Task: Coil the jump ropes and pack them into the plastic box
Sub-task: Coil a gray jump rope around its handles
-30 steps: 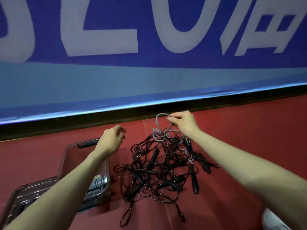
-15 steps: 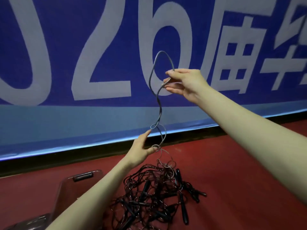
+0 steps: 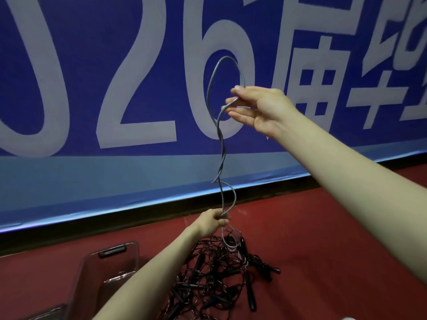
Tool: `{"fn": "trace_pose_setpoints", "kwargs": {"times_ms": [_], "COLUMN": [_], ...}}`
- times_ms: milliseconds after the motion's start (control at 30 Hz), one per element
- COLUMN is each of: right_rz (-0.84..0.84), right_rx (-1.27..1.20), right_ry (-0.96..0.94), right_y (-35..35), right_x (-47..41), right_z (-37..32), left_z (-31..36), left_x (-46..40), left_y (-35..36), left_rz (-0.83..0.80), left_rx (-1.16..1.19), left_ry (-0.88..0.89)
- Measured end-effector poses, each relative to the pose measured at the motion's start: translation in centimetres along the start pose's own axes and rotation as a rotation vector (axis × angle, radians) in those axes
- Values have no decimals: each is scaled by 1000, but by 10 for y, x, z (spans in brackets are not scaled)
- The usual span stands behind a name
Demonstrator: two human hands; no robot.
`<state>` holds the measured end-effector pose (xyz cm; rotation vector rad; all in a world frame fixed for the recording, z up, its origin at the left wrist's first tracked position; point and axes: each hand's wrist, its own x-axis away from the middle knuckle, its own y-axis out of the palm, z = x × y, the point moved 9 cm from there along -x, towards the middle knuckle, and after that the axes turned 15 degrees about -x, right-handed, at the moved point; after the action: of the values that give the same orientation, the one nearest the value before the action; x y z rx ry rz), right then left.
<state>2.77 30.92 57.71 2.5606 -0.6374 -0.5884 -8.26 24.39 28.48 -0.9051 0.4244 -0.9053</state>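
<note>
High against the blue banner [image 3: 69, 176], the right hand [image 3: 258, 107] pinches a loop of the grey jump rope [image 3: 222, 155] between thumb and fingers, and the twisted rope hangs straight down. Lower, the left hand [image 3: 211, 221] grips the same rope just above the tangled pile of black ropes [image 3: 215, 273] on the red floor [image 3: 323, 239]. Beside that pile, at its left, stands the plastic box [image 3: 111, 262].
</note>
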Motion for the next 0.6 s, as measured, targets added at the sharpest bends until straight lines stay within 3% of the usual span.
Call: {"fn": "trace_pose_setpoints", "kwargs": {"times_ms": [100, 300, 433, 600], "right_rz": [36, 185, 282, 277], "right_rx": [-20, 43, 115, 138], "right_ry": [-9, -16, 96, 287], "right_y": [-11, -52, -86, -116], "right_x": [0, -4, -4, 2], "right_z": [2, 29, 79, 145], "left_z": [-7, 7, 24, 39], "left_x": [5, 26, 44, 66], "left_y": [-13, -51, -82, -126], "left_rz": [81, 110, 135, 228], "left_rx": [38, 448, 705, 823], "left_ry": [-38, -51, -54, -1]}}
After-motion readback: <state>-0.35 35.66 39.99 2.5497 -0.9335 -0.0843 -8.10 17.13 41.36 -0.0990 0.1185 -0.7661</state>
